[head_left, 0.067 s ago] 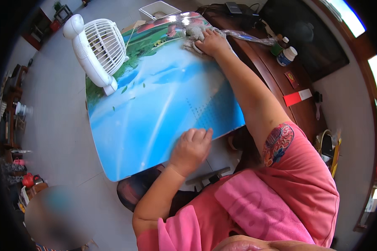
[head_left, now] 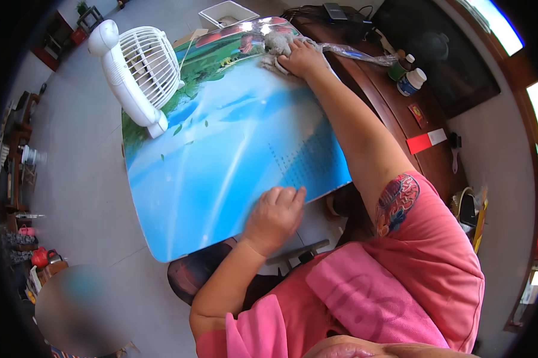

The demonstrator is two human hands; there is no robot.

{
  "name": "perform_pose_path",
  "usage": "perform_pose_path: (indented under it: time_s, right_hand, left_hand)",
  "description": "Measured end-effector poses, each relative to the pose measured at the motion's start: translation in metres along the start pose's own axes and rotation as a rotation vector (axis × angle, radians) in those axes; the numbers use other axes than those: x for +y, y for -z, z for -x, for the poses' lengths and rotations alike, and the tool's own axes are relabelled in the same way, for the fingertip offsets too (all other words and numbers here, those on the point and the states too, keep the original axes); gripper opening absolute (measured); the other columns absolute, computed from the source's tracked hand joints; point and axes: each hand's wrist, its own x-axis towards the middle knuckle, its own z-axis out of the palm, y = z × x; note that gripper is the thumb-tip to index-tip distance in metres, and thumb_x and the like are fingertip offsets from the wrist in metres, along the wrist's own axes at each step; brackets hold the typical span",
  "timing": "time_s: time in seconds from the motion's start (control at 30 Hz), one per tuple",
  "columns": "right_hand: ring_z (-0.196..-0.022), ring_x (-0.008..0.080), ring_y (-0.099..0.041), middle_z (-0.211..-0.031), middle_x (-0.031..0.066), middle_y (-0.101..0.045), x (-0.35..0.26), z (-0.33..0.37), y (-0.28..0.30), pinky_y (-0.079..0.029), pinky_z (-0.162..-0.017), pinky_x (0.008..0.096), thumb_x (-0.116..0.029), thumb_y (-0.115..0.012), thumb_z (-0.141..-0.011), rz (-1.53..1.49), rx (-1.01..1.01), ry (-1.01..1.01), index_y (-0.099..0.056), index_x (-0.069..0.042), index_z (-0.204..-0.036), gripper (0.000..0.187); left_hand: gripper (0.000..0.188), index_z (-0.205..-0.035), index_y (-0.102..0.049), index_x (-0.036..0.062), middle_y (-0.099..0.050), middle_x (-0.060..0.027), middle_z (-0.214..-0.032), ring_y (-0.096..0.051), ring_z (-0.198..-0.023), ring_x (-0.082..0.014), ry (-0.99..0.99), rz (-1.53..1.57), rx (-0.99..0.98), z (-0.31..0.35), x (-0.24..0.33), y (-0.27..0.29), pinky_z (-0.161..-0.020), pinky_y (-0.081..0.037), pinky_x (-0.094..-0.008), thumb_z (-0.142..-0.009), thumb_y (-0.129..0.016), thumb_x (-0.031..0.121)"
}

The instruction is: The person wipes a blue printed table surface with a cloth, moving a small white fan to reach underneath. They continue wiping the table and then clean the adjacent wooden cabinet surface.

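Observation:
At the far right corner of the table [head_left: 179,227], my right hand [head_left: 303,58] presses down on a crumpled grey cloth [head_left: 277,45], its fingers curled over it. The tabletop is glossy, printed with blue sky, green leaves and a faint block of characters. By the near edge, my left hand [head_left: 274,218] rests on the table with its fingers curled in. Its palm side is hidden, so whatever it may hold does not show. On the far left of the tabletop stands a white plastic fan-like thing with a slatted grille [head_left: 151,65].
Along the right runs a dark wooden cabinet [head_left: 394,128] with a white-capped bottle [head_left: 411,82], a green bottle [head_left: 400,67], a red-and-white card [head_left: 426,141] and a brush [head_left: 455,150]. A clear plastic bag [head_left: 364,55] lies by the cloth. A white bin [head_left: 228,12] stands beyond the table.
My right hand stays on the grey cloth, which looks slightly more bunched. My left hand has barely moved. The whole view has shifted very slightly.

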Motion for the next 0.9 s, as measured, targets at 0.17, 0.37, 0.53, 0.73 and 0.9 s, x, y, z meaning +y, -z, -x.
perform_pose_path:
  time_s: [0.17, 0.37, 0.53, 0.73, 0.9]
  right_hand:
    - [-0.148, 0.0317, -0.029, -0.161, 0.0095, -0.033, -0.013, -0.055, -0.011, -0.025, -0.12, 0.0451, -0.059, -0.043, -0.089, 0.047, -0.032, -0.03, -0.041, -0.014, -0.151, 0.077]
    - [-0.147, 0.0329, -0.03, -0.158, 0.0148, -0.035, -0.013, -0.053, -0.024, -0.025, -0.121, 0.0426, -0.056, -0.04, -0.091, 0.13, -0.027, 0.093, -0.043, -0.006, -0.149, 0.077]
    - [-0.144, 0.0363, -0.035, -0.155, 0.0199, -0.039, -0.034, 0.026, 0.005, -0.027, -0.119, 0.0425, -0.049, -0.044, -0.088, -0.033, -0.032, 0.26, -0.048, 0.002, -0.142, 0.074]
    - [-0.139, 0.0378, -0.04, -0.149, 0.0235, -0.045, -0.04, 0.135, 0.027, -0.029, -0.118, 0.0426, -0.032, -0.052, -0.087, -0.224, -0.001, 0.551, -0.05, 0.004, -0.139, 0.064]
    - [-0.138, 0.0382, -0.041, -0.146, 0.0229, -0.047, -0.036, 0.213, 0.059, -0.029, -0.118, 0.0427, -0.023, -0.056, -0.085, -0.236, -0.049, 0.563, -0.046, 0.004, -0.141, 0.063]
  left_hand:
    - [0.049, -0.119, -0.062, 0.006, -0.055, -0.0068, -0.1, -0.055, -0.093, -0.0259, 0.012, 0.067, 0.012, 0.001, -0.001, 0.0, -0.081, -0.049, -0.0372, -0.073, -0.076, 0.016]
    - [0.047, -0.117, -0.061, 0.0039, -0.055, -0.0079, -0.101, -0.056, -0.095, -0.027, 0.023, 0.13, 0.011, 0.008, -0.005, 0.002, -0.082, -0.049, -0.0384, -0.074, -0.076, 0.018]
    - [0.036, -0.106, -0.061, 0.0035, -0.055, -0.0084, -0.098, -0.055, -0.097, -0.0267, -0.021, 0.082, 0.08, 0.014, -0.006, -0.001, -0.083, -0.049, -0.0378, -0.076, -0.074, 0.02]
    - [0.027, -0.095, -0.062, 0.006, -0.057, -0.0073, -0.099, -0.055, -0.098, -0.0257, -0.071, 0.037, 0.164, 0.023, -0.012, -0.012, -0.085, -0.049, -0.037, -0.076, -0.073, 0.023]
    - [0.023, -0.091, -0.064, 0.0088, -0.057, -0.0065, -0.1, -0.056, -0.098, -0.0262, -0.095, 0.028, 0.237, 0.037, -0.015, -0.022, -0.086, -0.05, -0.0386, -0.074, -0.073, 0.021]
